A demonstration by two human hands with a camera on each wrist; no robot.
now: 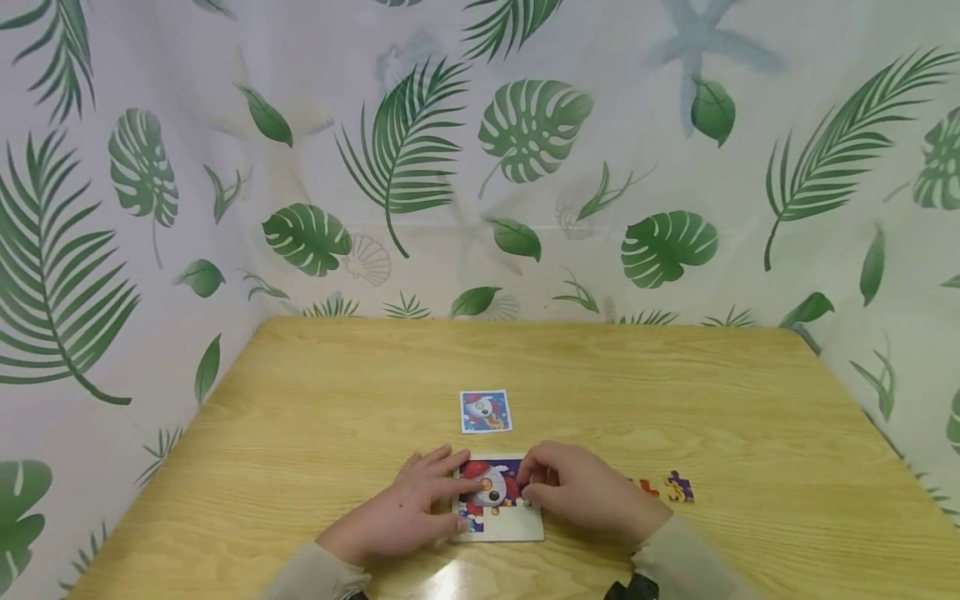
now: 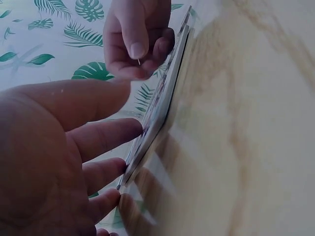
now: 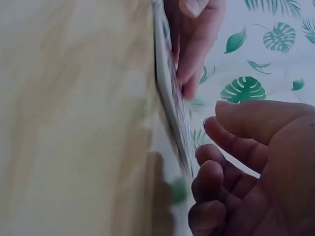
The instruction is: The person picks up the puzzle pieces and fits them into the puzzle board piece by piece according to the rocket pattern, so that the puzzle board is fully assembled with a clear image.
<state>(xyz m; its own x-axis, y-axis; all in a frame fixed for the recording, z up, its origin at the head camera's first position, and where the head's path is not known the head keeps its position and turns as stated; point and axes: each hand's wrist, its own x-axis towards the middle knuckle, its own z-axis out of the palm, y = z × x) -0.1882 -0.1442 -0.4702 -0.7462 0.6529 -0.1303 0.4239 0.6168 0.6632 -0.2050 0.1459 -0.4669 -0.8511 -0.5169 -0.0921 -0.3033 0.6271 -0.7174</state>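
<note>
The square, pale, flat puzzle board (image 1: 517, 527) lies between both hands on the yellow wood-grain table (image 1: 337, 383). From the board's centre, the left hand (image 1: 408, 508) comes in at nine o'clock, fingers spread, its index finger over the printed picture. The right hand (image 1: 581, 487) is at three o'clock, fingers curled, thumb and index tips close together at the board's edge; whether they pinch a piece I cannot tell.

The board's bare base shows towards five o'clock. At twelve, just beyond its far edge, lies a small square picture card (image 1: 486, 411); wood surface runs on from there to the table's far edge, where white leaf-printed cloth (image 1: 420, 283) hangs.

Counted: one board, one card, and at least two loose pieces at three o'clock beyond the right hand, one red jigsaw piece (image 1: 649, 487) partly hidden by it, one purple-and-yellow jigsaw piece (image 1: 680, 486).
</note>
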